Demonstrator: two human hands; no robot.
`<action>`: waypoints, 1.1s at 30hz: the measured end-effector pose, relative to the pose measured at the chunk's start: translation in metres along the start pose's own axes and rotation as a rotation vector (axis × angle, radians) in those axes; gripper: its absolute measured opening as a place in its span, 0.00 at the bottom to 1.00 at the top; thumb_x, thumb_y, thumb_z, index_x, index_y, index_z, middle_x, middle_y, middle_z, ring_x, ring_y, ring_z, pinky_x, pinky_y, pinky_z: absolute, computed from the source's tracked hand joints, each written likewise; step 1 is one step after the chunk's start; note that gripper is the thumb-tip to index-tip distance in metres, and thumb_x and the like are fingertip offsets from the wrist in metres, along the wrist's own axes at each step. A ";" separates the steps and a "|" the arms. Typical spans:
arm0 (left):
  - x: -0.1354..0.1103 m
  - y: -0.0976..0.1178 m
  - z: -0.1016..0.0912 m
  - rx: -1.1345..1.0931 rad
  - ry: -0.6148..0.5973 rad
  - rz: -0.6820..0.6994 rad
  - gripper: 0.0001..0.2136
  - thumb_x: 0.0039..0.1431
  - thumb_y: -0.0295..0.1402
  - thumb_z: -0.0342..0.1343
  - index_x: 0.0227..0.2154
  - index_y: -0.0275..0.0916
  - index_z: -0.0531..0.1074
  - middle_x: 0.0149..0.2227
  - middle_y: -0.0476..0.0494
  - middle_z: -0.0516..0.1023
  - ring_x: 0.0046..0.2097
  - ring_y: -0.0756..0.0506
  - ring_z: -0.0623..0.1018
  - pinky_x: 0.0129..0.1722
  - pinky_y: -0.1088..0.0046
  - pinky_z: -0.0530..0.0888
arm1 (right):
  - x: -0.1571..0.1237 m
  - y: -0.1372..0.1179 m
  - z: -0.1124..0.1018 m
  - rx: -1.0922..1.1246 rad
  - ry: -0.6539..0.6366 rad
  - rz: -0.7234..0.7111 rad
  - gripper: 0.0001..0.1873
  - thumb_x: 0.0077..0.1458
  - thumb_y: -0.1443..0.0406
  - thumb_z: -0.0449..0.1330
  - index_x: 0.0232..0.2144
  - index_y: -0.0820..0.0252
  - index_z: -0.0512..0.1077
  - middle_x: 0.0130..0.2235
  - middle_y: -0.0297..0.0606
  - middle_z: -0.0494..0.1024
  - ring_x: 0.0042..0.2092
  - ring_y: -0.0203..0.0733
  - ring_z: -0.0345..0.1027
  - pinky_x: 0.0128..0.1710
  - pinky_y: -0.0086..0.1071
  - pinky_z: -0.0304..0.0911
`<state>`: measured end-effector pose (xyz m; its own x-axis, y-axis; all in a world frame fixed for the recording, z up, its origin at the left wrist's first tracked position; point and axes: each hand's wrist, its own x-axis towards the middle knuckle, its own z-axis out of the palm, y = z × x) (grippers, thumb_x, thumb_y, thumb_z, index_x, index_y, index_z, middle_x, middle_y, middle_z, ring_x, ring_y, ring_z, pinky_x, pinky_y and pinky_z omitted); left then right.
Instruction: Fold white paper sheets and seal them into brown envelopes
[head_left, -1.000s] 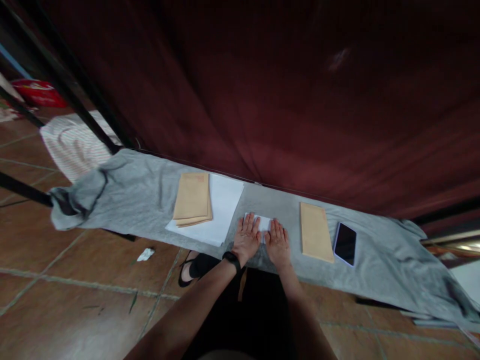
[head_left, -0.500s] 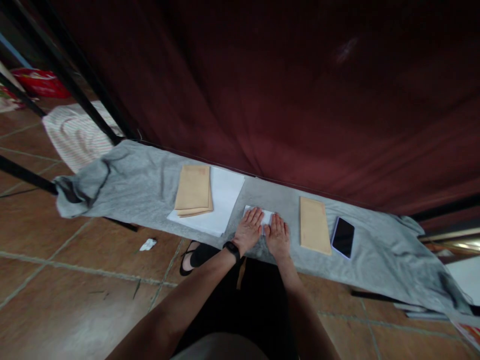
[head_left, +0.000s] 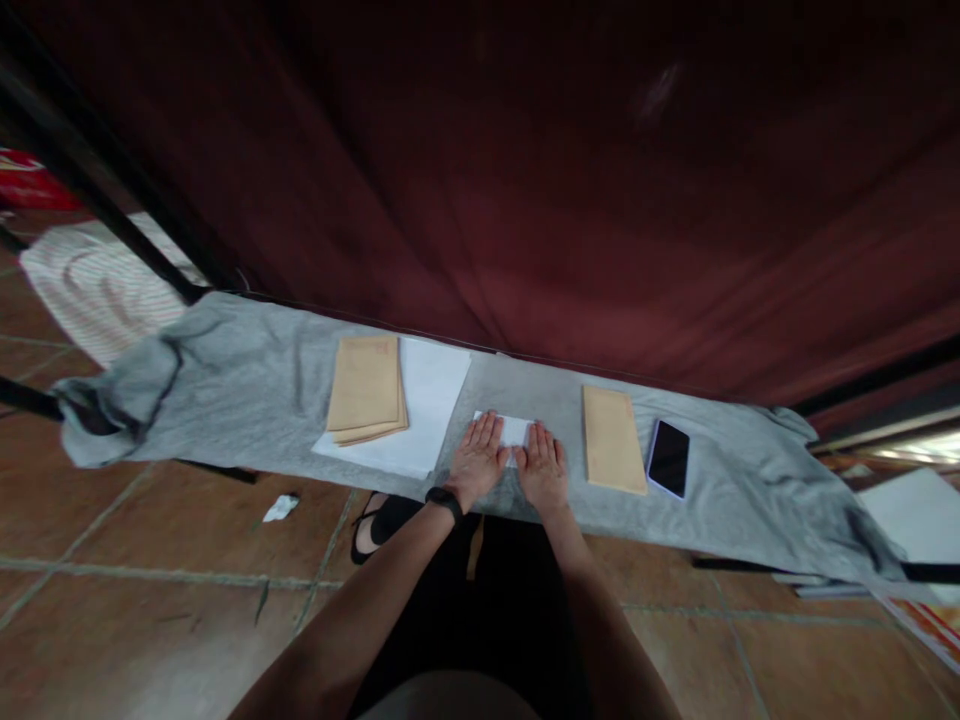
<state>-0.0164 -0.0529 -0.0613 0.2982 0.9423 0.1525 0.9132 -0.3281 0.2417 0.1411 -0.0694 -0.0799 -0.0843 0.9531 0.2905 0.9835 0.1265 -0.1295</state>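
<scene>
A small folded piece of white paper [head_left: 514, 431] lies on the grey cloth in front of me. My left hand [head_left: 478, 462] rests flat over its left part, fingers stretched out, a black band on the wrist. My right hand [head_left: 543, 468] lies flat on its right side, fingers extended. Both thumbs come close together near the paper's lower edge, and the palms hide some of it. Left of my hands, a stack of brown envelopes [head_left: 366, 385] sits on larger white paper sheets [head_left: 433, 400]. One more brown envelope [head_left: 613, 440] lies to the right.
A purple-edged phone [head_left: 668, 459] lies right of the single envelope. The grey cloth [head_left: 255, 380] covers a long narrow bench. Behind it hangs a dark red curtain [head_left: 525, 200]. Black metal bars [head_left: 112, 180] stand at left. A crumpled white scrap [head_left: 280, 507] is on the tiled floor.
The camera view has shifted a little. Both hands stay pressed flat on the folded paper, with the right hand slightly farther from the left and more of the paper showing between them.
</scene>
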 end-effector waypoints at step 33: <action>-0.014 -0.007 -0.013 0.184 -0.053 -0.077 0.29 0.64 0.27 0.40 0.68 0.27 0.54 0.71 0.34 0.52 0.72 0.39 0.49 0.70 0.58 0.51 | 0.024 -0.063 -0.017 0.366 -0.210 -0.097 0.32 0.71 0.56 0.36 0.67 0.69 0.57 0.69 0.47 0.57 0.71 0.44 0.46 0.71 0.43 0.43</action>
<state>-0.0309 -0.0644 -0.0532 0.2356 0.9678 0.0883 0.9677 -0.2420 0.0705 0.0797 -0.0588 -0.0489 -0.2413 0.9625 0.1240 0.8510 0.2713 -0.4496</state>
